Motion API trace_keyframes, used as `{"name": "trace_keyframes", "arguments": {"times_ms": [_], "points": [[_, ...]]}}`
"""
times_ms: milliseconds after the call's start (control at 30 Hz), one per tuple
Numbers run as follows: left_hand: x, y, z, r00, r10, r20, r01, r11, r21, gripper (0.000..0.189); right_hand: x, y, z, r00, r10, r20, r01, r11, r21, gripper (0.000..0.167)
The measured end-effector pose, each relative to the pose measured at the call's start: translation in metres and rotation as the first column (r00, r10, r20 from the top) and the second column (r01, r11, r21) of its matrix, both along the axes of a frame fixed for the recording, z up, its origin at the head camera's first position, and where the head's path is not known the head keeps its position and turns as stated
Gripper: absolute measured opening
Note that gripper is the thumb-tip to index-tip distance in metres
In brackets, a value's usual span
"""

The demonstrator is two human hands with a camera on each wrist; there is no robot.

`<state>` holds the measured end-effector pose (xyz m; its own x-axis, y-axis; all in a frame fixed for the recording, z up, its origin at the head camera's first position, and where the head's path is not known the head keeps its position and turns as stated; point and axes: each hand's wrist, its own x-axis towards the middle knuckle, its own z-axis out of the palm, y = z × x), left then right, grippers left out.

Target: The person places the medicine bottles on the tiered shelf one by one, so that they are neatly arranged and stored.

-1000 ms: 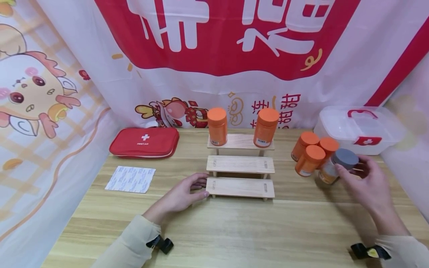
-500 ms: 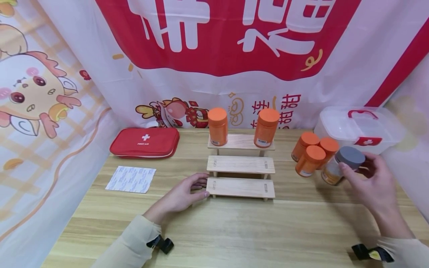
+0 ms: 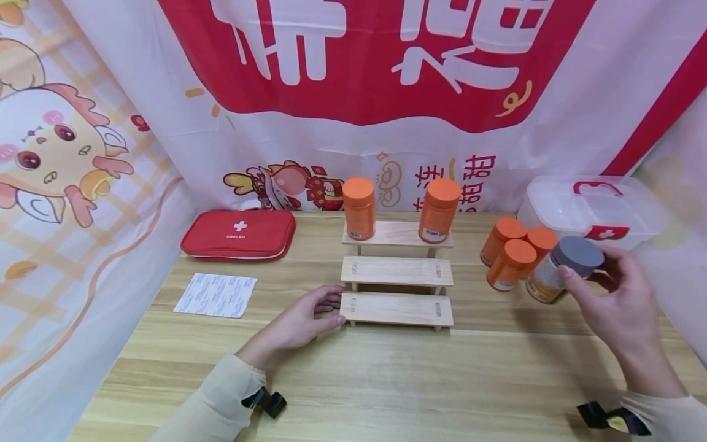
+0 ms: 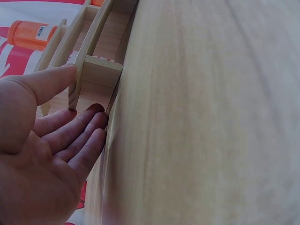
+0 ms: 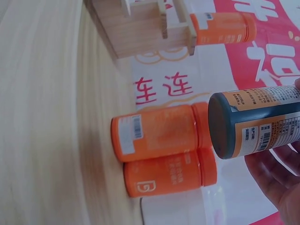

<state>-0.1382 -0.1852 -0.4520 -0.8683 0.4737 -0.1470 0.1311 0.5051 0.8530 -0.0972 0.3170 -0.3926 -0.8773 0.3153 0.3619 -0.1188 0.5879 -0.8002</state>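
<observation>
My right hand (image 3: 621,307) holds a grey-capped bottle (image 3: 547,279) with an orange-and-white label, thumb on the near side. In the right wrist view the base of this bottle (image 5: 255,124) is off the table. Just left of it several orange bottles (image 3: 513,264) stand in a cluster. At the left end of a three-step wooden rack (image 3: 394,309), my left hand (image 3: 301,316) pinches the lowest board between thumb and index finger. The left wrist view shows its other fingers extended below that board (image 4: 86,70). Two more orange bottles (image 3: 359,212) stand apart on the top step.
A clear plastic box (image 3: 552,199) with a red handle stands at the back right, behind the orange cluster. On the left lie a red first-aid pouch (image 3: 237,236) and a white printed packet (image 3: 215,296). Printed cloth (image 3: 309,135) hangs along the table's back.
The grey-capped bottle has risen and shifted slightly right in my right hand. My left hand and the wooden rack stay where they were.
</observation>
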Motion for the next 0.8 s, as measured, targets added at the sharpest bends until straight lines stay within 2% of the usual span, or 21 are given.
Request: {"name": "trace_keyframes", "arguments": {"times_ms": [333,567,800], "points": [[0.000,0.001,0.000,1.000,-0.007,-0.009,0.007,1.000,0.006,0.060,0.001,-0.016,0.011,0.999,0.018,-0.036,-0.018,1.000,-0.003,0.060],[0.000,0.000,0.000,1.000,-0.007,-0.005,0.007,1.000,0.001,0.060,-0.004,-0.027,0.016,0.993,0.075,-0.086,-0.075,0.997,0.003,0.060],[0.000,0.000,0.000,1.000,-0.008,-0.005,0.008,1.000,0.006,0.060,-0.007,-0.040,0.019,0.993,0.100,-0.065,-0.099,0.995,0.021,0.062]]}}
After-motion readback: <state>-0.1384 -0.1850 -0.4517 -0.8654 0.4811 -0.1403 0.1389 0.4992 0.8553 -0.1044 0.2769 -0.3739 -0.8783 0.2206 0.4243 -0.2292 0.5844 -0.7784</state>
